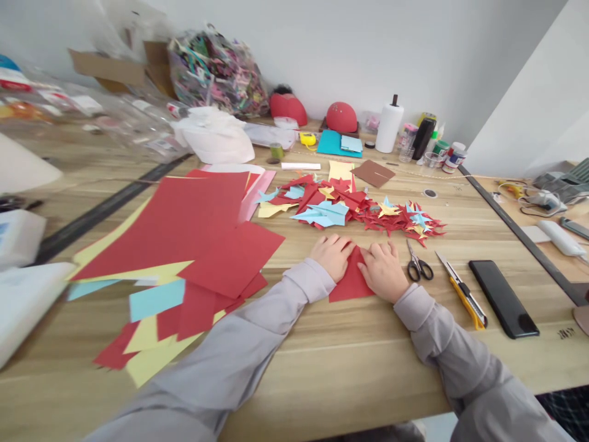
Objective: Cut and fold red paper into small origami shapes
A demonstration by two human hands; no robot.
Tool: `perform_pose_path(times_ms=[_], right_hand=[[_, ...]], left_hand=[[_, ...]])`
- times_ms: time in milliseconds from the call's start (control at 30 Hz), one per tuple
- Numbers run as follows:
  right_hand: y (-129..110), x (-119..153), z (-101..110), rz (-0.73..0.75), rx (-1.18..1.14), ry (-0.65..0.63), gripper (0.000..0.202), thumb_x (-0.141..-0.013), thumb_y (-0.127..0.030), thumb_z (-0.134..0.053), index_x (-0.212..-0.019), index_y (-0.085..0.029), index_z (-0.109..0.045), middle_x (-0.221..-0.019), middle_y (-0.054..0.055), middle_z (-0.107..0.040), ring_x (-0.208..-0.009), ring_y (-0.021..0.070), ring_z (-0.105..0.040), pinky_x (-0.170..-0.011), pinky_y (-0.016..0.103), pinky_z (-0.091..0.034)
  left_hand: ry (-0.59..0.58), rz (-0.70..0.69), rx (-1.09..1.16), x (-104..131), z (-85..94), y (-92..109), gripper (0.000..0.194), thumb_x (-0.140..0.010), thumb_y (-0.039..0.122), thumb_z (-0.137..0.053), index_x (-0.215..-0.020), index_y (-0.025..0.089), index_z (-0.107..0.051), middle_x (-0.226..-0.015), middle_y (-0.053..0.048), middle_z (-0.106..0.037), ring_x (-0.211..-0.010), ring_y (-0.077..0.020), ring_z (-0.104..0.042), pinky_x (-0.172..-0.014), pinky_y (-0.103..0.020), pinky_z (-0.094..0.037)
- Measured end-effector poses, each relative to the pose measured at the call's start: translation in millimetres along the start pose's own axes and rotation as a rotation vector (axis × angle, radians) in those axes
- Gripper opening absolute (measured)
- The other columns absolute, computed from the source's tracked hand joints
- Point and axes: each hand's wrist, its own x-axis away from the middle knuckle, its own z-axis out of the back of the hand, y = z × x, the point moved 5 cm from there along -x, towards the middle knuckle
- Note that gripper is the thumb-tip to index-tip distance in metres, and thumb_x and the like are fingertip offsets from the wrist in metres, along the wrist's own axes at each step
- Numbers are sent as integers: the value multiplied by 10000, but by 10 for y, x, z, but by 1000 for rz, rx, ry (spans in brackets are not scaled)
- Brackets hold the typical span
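Observation:
A red sheet of paper (350, 287) lies on the wooden table, its upper part narrowing to a folded point between my hands. My left hand (332, 255) presses on its upper left edge, fingers close together. On the upper right edge rests my right hand (384, 270), with fingers bent and touching the paper. The two hands almost meet at the top of the sheet. Just beyond them is a pile of folded red, blue and yellow paper pieces (322, 213), some shaped like planes and stars.
Large red sheets (184, 221) and coloured offcuts lie at the left. Black scissors (419, 269), a yellow cutter (464, 298) and a black phone (503, 301) lie to the right. Bottles (454, 157), a white roll (389, 127) and a stuffed plastic bag (216, 73) stand at the back.

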Motion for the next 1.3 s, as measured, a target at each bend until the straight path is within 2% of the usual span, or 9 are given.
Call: perform_pose_path(times_ms=[133,400,767,1033,1167,1300], right_hand=[[12,-48,0,-23,-2,-17,410,-927,-436,-409,-1195,-170,-567,-1005,106,-564,-972,258,-492,-996,474,-290],[-55,-70,28,32,70,14,348,-921,-402,-449,-1073,-144,-625,-969,106,-578,-945,243,-508,-1054,499,-201],[-68,-47,62,58,100,53,330,-907,-379,-483,-996,-115,-659,-924,112,-595,-941,250,-507,-1059,498,-212],[-65,32,107,64,106,55,325,-900,-373,-493,-970,-111,-672,-906,115,-589,-938,249,-495,-1062,510,-216],[-83,39,92,72,102,67,315,-898,-361,-494,-977,-111,-667,-913,121,-590,-948,256,-486,-1072,505,-196],[-70,41,82,55,72,74,336,-903,-373,-476,-1032,-114,-647,-965,130,-594,-1016,267,-468,-1086,511,-160]], left_hand=[[-18,3,-7,2,-27,-1,391,-852,261,-462,-1222,193,-571,-1192,-95,-598,-1004,-268,-496,-761,-419,-363],[-23,31,-7,-5,-11,-5,387,-853,243,-449,-1203,138,-575,-1204,-99,-605,-1013,-260,-505,-781,-421,-357],[-20,92,-35,-6,36,-32,417,-832,265,-464,-1190,88,-583,-1188,-138,-604,-1007,-279,-510,-770,-439,-347],[29,90,-46,3,29,-83,413,-830,262,-459,-1179,83,-590,-1178,-137,-608,-995,-290,-511,-779,-446,-361],[104,-36,26,9,-46,-68,362,-809,217,-482,-1132,145,-629,-1204,-106,-604,-1043,-268,-498,-820,-417,-369],[117,-168,112,18,-167,-50,307,-832,188,-447,-1033,191,-679,-1088,-87,-652,-989,-235,-518,-807,-402,-375]])
